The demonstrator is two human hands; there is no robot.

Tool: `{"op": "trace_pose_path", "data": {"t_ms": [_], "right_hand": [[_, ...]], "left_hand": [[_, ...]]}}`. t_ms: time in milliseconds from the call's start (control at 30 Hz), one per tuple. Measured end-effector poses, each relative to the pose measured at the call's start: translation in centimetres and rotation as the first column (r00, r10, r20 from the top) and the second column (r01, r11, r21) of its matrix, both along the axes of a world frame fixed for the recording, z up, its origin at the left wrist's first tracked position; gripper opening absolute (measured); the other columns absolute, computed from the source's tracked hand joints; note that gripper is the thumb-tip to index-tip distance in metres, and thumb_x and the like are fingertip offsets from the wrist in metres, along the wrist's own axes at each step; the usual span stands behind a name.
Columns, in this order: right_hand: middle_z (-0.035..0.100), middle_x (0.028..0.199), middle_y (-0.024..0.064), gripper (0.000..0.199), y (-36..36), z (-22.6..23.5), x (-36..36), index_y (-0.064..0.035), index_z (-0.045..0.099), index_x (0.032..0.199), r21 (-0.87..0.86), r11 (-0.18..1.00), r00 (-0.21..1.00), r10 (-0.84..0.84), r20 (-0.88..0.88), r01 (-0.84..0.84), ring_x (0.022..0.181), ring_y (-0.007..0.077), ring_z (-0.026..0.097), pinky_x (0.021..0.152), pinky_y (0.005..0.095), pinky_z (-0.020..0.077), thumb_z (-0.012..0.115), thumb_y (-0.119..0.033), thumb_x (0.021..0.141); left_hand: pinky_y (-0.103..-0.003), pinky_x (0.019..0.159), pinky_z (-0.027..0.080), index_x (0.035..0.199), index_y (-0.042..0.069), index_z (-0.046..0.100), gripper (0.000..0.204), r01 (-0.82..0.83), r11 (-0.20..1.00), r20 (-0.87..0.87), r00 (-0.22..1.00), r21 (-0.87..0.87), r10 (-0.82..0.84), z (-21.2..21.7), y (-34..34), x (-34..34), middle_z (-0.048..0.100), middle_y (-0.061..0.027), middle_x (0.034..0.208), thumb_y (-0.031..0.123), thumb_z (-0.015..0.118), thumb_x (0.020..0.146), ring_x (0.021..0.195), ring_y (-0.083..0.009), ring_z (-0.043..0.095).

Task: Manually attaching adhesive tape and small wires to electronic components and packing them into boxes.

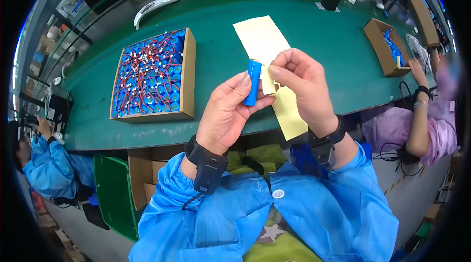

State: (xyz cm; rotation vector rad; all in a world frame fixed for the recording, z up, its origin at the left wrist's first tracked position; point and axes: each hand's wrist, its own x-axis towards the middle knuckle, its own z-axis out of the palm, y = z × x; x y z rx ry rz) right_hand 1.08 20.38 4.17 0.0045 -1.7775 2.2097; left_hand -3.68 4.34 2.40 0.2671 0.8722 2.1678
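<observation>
Upright between the thumb and fingers of my left hand (225, 112) is a blue cylindrical battery (253, 83). My right hand (309, 85) pinches a small pale yellow paper piece (268, 81) right beside the battery; whether it is stuck to the battery I cannot tell. Beyond my hands a pale yellow sheet (260, 36) lies on the green table. A second yellow sheet (290, 115) shows below my right hand, reaching past the table's front edge, and my fingers partly hide it.
To the left stands an open cardboard box (190, 75) packed with blue batteries with red and black leads and white connectors. A smaller cardboard box (378, 46) with blue pieces sits at the right, near a co-worker's hand (418, 73). A white curved object (154, 8) lies far left.
</observation>
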Motion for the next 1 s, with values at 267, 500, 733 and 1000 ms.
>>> {"op": "trace_pose_path", "data": {"t_ms": [267,500,733,1000], "right_hand": [[0.056,0.076,0.0030,0.011,-1.6,-1.0,0.2,0.0010,0.053,0.083,0.152,0.975,0.987,-0.162,-0.009,0.161,0.067,0.0074,0.054,0.057,0.0205,0.0461,0.061,-0.005,0.083],[0.056,0.077,0.0033,0.010,-2.1,-1.4,0.2,0.0009,0.053,0.083,0.162,0.969,0.982,-0.188,-0.008,0.186,0.069,0.0084,0.054,0.060,0.0218,0.0480,0.061,-0.004,0.081],[0.056,0.076,0.0018,0.009,-2.4,-1.4,0.2,0.0002,0.053,0.083,0.239,0.946,0.975,-0.223,-0.014,0.219,0.069,0.0061,0.053,0.057,0.0199,0.0453,0.061,-0.003,0.082],[0.059,0.075,0.0064,0.009,-0.7,-2.4,0.0,0.0006,0.056,0.083,0.603,0.708,0.911,-0.147,-0.384,0.369,0.069,0.0150,0.058,0.063,0.0279,0.0489,0.063,0.000,0.077]], "left_hand": [[-0.041,0.095,0.047,0.122,-0.002,0.046,0.035,-0.062,0.998,-0.026,0.998,0.020,0.062,-0.7,0.4,0.9,0.057,-0.0118,0.114,0.021,0.046,0.097,0.106,-0.0228,0.058],[-0.040,0.095,0.045,0.121,0.003,0.046,0.031,-0.142,0.990,-0.092,0.986,-0.004,0.141,-0.9,0.8,1.9,0.056,-0.0082,0.114,0.024,0.043,0.098,0.105,-0.0182,0.056],[-0.034,0.090,0.048,0.114,0.003,0.047,0.027,-0.185,0.981,-0.150,0.973,-0.054,0.175,-0.5,1.2,2.1,0.057,-0.0073,0.109,0.024,0.044,0.098,0.099,-0.0156,0.058],[-0.029,0.076,0.054,0.115,0.002,0.051,0.029,-0.118,0.937,-0.372,0.928,-0.329,-0.014,-0.1,0.5,0.9,0.062,-0.0071,0.100,0.021,0.053,0.093,0.086,-0.0154,0.064]]}}
